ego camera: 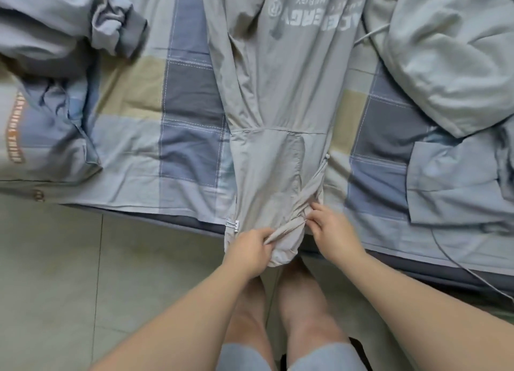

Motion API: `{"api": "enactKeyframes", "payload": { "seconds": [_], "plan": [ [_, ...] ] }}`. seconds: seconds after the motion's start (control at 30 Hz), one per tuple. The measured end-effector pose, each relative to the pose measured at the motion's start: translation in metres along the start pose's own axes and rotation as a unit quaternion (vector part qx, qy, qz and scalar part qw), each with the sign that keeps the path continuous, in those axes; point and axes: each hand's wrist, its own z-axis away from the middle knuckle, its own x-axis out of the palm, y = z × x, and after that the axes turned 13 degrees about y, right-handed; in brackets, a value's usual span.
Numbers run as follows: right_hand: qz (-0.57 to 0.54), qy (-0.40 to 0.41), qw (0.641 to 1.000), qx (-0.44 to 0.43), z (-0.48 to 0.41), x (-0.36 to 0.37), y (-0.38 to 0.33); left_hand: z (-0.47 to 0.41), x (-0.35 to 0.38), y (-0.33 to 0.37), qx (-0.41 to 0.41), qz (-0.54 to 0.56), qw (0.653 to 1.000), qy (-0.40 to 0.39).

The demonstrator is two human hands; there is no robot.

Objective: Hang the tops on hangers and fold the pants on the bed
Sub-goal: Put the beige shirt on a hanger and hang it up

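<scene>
Left hand (251, 249), right hand (331, 231) on probable hood (267, 173)

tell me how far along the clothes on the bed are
Done: nothing visibly; no hanger or folded pants in view. In hand: the left hand and right hand both grip the hood end of the grey jacket, spread along the bed. Left: the crumpled top with orange lettering on the left, plus the pale garment and blue garment heaped on the right.
</scene>
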Motion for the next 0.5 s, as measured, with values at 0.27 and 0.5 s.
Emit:
{"api": "enactKeyframes", "payload": {
  "seconds": [0.27, 0.5],
  "plan": [
    [-0.022, 0.08, 0.997, 0.004, -0.075, -0.057, -0.033, -0.076, -0.069, 0.034, 0.108, -0.038, 0.974, 0.194],
    [-0.056, 0.239, 0.969, 0.028, -0.245, -0.125, -0.087, -0.226, -0.187, 0.1, 0.086, 0.058, 0.915, 0.389]
  ]
}}
